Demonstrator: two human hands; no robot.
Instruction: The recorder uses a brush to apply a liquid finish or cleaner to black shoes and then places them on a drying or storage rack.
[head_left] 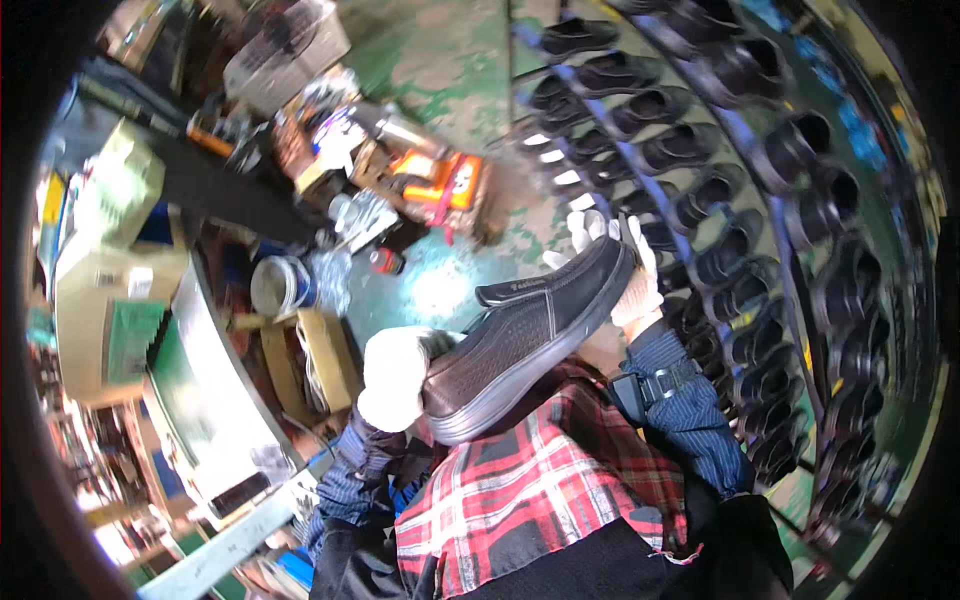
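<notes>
The black slip-on shoe point(530, 335) is held in the air above a red plaid apron point(540, 490), clear of any surface, sole turned toward the right. The white-gloved left hand point(395, 378) wraps its fingers around the heel end; the white-gloved right hand point(625, 270) clasps the toe end, fingers point(585, 228) spread behind the sole. To the right, a blue rack point(770, 230) carries rows of similar black shoes. On the green floor point(450, 60) to the left stand a white bucket point(278, 285), contents unclear, and a cardboard box point(330, 360).
</notes>
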